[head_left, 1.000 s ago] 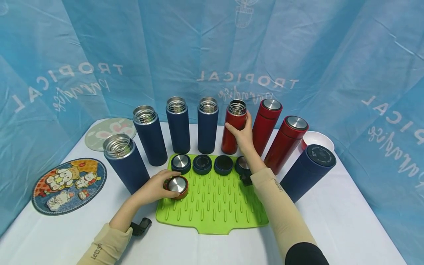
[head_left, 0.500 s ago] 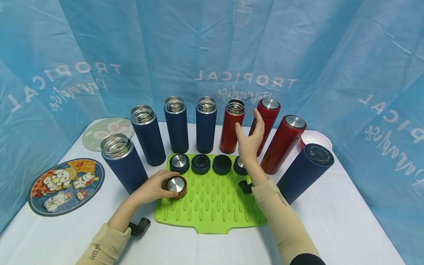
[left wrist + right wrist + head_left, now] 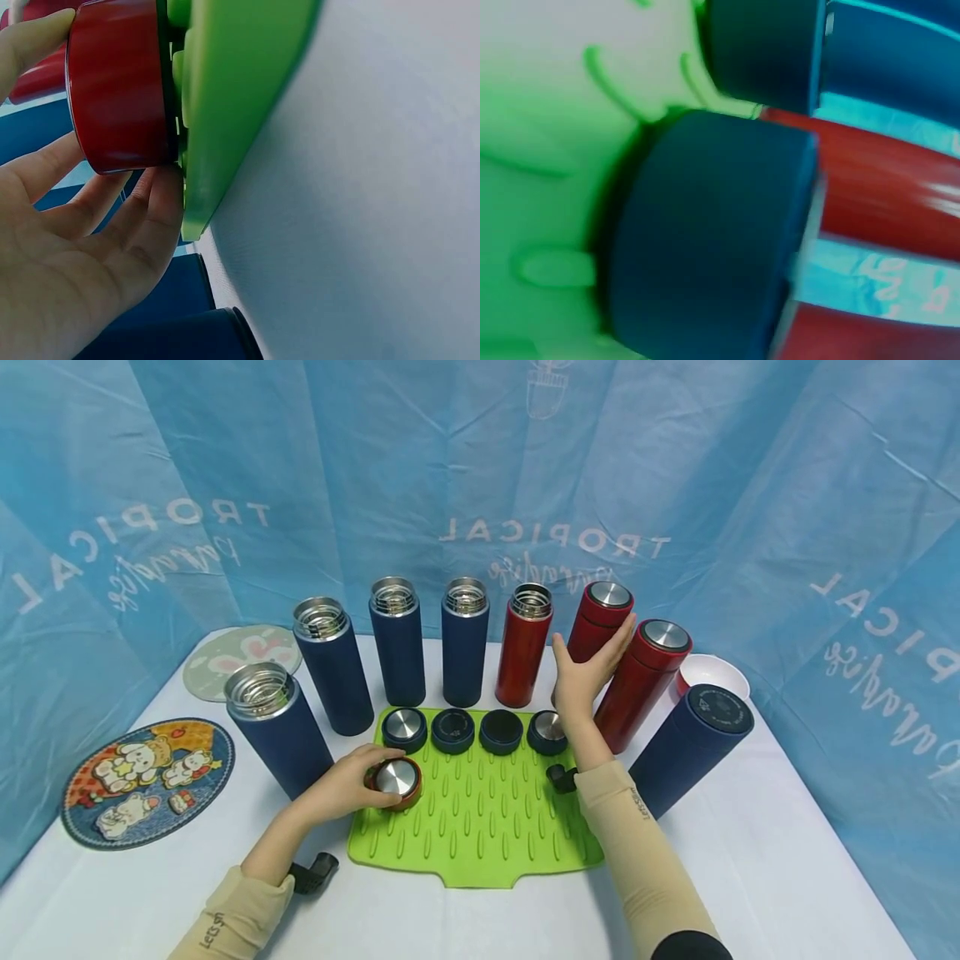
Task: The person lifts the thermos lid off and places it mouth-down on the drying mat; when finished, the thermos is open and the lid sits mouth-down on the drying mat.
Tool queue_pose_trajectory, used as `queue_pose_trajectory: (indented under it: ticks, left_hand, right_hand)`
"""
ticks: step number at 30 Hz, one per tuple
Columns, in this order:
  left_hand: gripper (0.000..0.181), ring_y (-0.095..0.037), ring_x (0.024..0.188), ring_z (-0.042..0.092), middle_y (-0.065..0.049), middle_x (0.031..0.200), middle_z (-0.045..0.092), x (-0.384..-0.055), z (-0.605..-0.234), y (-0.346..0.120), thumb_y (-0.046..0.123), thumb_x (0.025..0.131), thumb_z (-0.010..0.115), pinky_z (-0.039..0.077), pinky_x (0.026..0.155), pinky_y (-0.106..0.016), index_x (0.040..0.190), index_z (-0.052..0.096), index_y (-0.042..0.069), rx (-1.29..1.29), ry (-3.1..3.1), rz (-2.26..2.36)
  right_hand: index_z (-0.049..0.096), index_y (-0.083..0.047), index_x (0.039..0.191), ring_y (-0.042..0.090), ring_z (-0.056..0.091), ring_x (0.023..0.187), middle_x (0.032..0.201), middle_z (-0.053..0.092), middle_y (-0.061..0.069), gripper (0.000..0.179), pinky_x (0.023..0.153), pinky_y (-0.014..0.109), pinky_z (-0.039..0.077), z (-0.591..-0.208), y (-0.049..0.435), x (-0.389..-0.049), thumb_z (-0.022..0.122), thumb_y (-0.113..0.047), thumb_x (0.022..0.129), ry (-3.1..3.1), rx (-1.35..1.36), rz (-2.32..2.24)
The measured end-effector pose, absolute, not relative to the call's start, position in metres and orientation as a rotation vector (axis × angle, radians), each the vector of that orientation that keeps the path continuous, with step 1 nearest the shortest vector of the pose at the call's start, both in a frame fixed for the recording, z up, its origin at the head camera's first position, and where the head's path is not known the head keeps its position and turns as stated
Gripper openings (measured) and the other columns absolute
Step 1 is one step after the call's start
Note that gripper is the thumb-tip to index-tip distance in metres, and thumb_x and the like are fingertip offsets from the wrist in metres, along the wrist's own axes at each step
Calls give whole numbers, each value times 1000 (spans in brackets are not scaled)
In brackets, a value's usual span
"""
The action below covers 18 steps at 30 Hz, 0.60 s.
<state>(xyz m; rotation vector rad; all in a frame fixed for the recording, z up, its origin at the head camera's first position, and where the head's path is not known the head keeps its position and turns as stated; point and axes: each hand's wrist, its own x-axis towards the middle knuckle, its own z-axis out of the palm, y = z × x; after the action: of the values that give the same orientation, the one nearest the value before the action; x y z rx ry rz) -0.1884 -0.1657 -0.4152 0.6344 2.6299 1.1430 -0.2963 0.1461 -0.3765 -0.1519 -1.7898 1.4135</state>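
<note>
My left hand [image 3: 343, 787] grips a red bottle lid [image 3: 397, 781] with a steel top, low on the left of the green ridged mat [image 3: 480, 827]. In the left wrist view, thumb and fingers lie around the lid [image 3: 120, 90], its base against the mat's ridges. My right hand [image 3: 583, 685] is spread at the second red thermos [image 3: 602, 618], which has its cap on; thumb and fingers lie on either side of it. Left of it stands a red thermos [image 3: 523, 652] with a bare steel mouth. The right wrist view shows a blue lid [image 3: 712, 232] but no hand.
Several blue lids, one of them dark-topped [image 3: 502, 732], line the mat's far edge. Several uncapped blue thermoses [image 3: 396, 652] stand left. Right are a capped red thermos [image 3: 641, 689], a blue thermos [image 3: 686, 752] and a white bowl [image 3: 716, 672]. Placemats [image 3: 150, 781] lie left.
My right hand has let go of the uncapped red thermos and moved right to the capped red one beside it. The left hand stays on the red lid.
</note>
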Motion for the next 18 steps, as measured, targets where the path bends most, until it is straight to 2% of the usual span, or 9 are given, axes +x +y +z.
queue_pose_trajectory:
  ticks: [5,9,12,18]
  left_hand:
    - [59,-29,101,52,-20,118,51,-187,-415,-165,23,77,74,46,82,-42,127,52,-2,633,2632,1141]
    - [59,-29,102,52,-20,117,51,-187,-416,-165,21,78,74,46,83,-42,127,52,-3,633,2625,1142]
    - [59,-28,102,52,-19,117,52,-188,-417,-166,21,78,74,45,84,-42,127,52,-3,633,2627,1137]
    - [59,-27,101,52,-18,116,52,-190,-416,-167,22,78,73,45,83,-41,127,52,-3,648,2624,1138]
  right_hand:
    - [1,-29,149,11,8,140,154,7,-6,102,111,44,16,-386,152,-307,72,-42,77,-1804,-328,1549]
    - [2,-32,149,11,11,139,154,9,-2,104,109,41,24,-391,155,-313,76,-33,75,-1746,-390,1658]
    - [5,-31,148,12,18,138,154,13,0,104,106,38,30,-392,157,-317,78,-27,74,-1716,-423,1686]
    - [16,-24,146,14,34,127,145,28,0,93,99,35,37,-392,158,-319,76,-21,75,-1726,-466,1660]
